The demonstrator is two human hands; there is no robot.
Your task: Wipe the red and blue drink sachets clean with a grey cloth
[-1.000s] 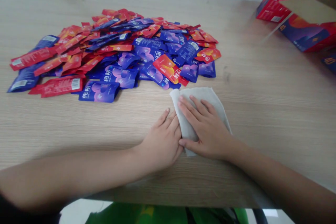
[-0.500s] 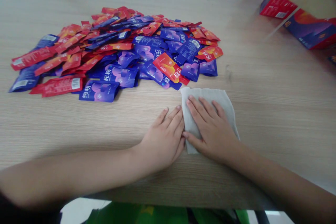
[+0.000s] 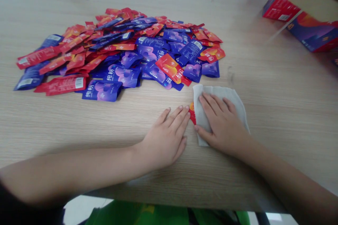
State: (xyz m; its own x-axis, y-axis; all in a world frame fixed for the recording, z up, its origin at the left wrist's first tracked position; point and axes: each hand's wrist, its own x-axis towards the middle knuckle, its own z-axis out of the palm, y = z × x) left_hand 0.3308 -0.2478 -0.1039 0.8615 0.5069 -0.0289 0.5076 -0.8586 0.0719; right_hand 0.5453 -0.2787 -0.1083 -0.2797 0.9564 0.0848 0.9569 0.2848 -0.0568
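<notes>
My right hand (image 3: 223, 126) lies flat, fingers stretched, on a folded grey-white cloth (image 3: 237, 100) on the wooden table (image 3: 277, 88). My left hand (image 3: 165, 139) rests flat on the table just left of the cloth, fingers out. Between the two hands a red sachet (image 3: 192, 113) peeks out from under the cloth's left edge, at my left fingertips. Beyond the hands spreads a large pile of red and blue sachets (image 3: 124, 51).
Open red and blue cardboard boxes (image 3: 303, 14) stand at the table's far right corner. The table's near edge (image 3: 185, 202) runs below my forearms, with green fabric (image 3: 148, 214) underneath. A pale wall lies behind the table.
My right hand has slid the cloth to the right, away from my left hand, and a red sachet now shows at the cloth's left edge. My left hand has barely moved.
</notes>
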